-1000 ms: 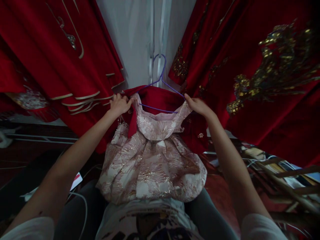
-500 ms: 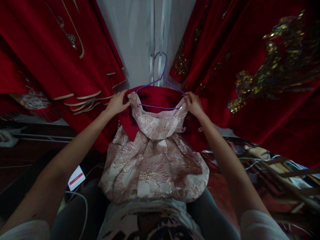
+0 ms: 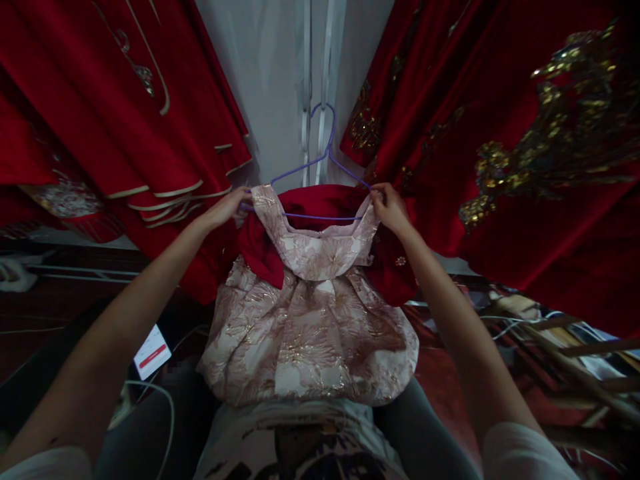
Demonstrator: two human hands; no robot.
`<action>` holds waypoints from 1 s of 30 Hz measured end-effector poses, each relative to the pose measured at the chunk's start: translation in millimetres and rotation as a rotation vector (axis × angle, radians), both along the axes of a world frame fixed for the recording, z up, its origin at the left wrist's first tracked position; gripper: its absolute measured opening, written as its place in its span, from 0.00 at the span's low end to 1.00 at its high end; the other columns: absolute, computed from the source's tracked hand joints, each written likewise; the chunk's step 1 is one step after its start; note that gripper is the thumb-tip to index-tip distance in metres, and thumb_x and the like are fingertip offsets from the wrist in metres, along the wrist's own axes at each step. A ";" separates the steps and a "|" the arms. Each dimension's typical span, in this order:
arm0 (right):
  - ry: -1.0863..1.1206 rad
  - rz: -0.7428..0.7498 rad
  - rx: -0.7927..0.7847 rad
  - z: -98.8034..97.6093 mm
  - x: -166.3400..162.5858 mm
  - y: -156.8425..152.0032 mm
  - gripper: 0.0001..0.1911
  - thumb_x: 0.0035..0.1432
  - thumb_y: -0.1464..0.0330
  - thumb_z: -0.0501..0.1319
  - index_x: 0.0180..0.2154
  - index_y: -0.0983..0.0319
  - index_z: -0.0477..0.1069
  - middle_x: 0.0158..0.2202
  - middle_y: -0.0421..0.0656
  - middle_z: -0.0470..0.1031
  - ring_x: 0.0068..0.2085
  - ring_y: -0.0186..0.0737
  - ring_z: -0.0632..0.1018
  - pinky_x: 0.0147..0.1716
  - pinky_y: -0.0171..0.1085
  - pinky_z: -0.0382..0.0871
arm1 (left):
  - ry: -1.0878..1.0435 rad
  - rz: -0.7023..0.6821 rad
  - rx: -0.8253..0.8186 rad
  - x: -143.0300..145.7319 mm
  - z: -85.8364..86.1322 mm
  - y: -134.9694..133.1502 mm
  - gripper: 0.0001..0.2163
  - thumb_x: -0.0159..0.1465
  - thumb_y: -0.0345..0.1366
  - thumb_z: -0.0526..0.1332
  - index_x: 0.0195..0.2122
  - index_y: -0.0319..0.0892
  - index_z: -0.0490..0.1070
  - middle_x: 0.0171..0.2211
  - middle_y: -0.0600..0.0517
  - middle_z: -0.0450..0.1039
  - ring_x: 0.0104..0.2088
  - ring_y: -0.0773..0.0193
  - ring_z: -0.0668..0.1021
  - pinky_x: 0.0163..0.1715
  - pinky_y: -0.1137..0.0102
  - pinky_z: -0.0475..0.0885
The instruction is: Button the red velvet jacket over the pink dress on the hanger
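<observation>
A small pink and gold brocade dress (image 3: pixel 310 327) hangs in front of me on a purple wire hanger (image 3: pixel 320 163). A red velvet garment (image 3: pixel 320 200) lies behind it on the same hanger. My left hand (image 3: pixel 225 208) pinches the dress's left shoulder strap at the hanger's left end. The dress's right shoulder strap at the hanger's right end is gripped by my right hand (image 3: pixel 389 207). The skirt of the dress rests against my lap.
Red velvet garments with cream piping (image 3: pixel 115 113) hang at the left. Red velvet with gold embroidery (image 3: pixel 525 153) hangs at the right. A white wall (image 3: pixel 280 73) shows between them. A phone with a red bar (image 3: pixel 150 350) and a white cable lie at lower left. Cluttered items sit at lower right.
My left hand has shifted from the red garment's edge to the dress's left strap, which now lies over the hanger end. More of the red garment hangs behind the dress. My right hand stays on the right strap.
</observation>
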State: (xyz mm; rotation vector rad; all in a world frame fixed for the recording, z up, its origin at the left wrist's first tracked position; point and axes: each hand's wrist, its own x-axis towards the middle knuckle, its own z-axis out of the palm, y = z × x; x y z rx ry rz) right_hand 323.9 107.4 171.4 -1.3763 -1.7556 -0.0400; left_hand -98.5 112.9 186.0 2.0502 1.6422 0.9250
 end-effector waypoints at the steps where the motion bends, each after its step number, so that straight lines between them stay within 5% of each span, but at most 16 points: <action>1: 0.011 0.008 -0.006 -0.4 -0.6 -0.5 0.17 0.62 0.61 0.51 0.47 0.62 0.69 0.46 0.51 0.76 0.46 0.48 0.75 0.48 0.45 0.68 | -0.078 0.004 0.035 4.6 1.2 0.0 0.24 0.65 0.46 0.43 0.56 0.40 0.65 0.45 0.44 0.77 0.39 0.60 0.79 0.36 0.67 0.75; 4: 0.015 0.025 -0.023 0.5 -0.8 -3.7 0.16 0.62 0.60 0.52 0.46 0.61 0.69 0.46 0.50 0.77 0.46 0.47 0.76 0.48 0.45 0.69 | -0.106 -0.003 0.212 17.5 4.4 3.1 0.23 0.68 0.45 0.43 0.59 0.41 0.62 0.51 0.45 0.74 0.46 0.60 0.76 0.45 0.68 0.72; 9: -0.005 0.044 -0.061 8.7 5.6 -14.6 0.17 0.62 0.63 0.52 0.48 0.63 0.70 0.46 0.51 0.77 0.45 0.47 0.76 0.47 0.44 0.69 | 0.118 -0.137 0.321 22.7 2.7 7.5 0.23 0.66 0.52 0.50 0.49 0.40 0.74 0.43 0.48 0.78 0.42 0.59 0.77 0.43 0.70 0.69; 18: 0.138 0.157 -0.042 15.9 40.3 -32.0 0.13 0.57 0.65 0.59 0.42 0.61 0.77 0.42 0.45 0.81 0.43 0.43 0.81 0.44 0.39 0.74 | 0.140 0.086 0.403 11.3 -2.5 -7.4 0.25 0.68 0.52 0.48 0.44 0.37 0.77 0.31 0.48 0.78 0.30 0.64 0.75 0.30 0.73 0.63; 23: 0.231 -0.115 -0.111 10.0 54.4 -45.9 0.13 0.54 0.68 0.61 0.40 0.64 0.79 0.36 0.47 0.82 0.38 0.44 0.82 0.38 0.37 0.76 | 0.341 0.154 0.333 -16.1 -16.5 -19.2 0.23 0.67 0.50 0.48 0.36 0.39 0.78 0.27 0.47 0.77 0.26 0.61 0.75 0.28 0.71 0.61; 27: 0.143 -0.263 -0.353 3.6 54.4 -54.6 0.14 0.52 0.73 0.60 0.41 0.65 0.80 0.36 0.48 0.82 0.36 0.43 0.82 0.34 0.33 0.74 | 0.515 0.053 0.226 -20.4 -27.0 -37.2 0.21 0.67 0.47 0.48 0.35 0.40 0.78 0.26 0.46 0.77 0.27 0.58 0.76 0.27 0.69 0.62; 30: -0.068 -0.247 -0.574 -4.6 38.9 -67.7 0.14 0.51 0.76 0.58 0.38 0.64 0.81 0.36 0.47 0.83 0.36 0.41 0.82 0.32 0.30 0.72 | 0.532 -0.194 0.196 1.4 -31.3 -55.5 0.20 0.68 0.46 0.48 0.39 0.42 0.78 0.31 0.47 0.78 0.32 0.59 0.78 0.32 0.69 0.67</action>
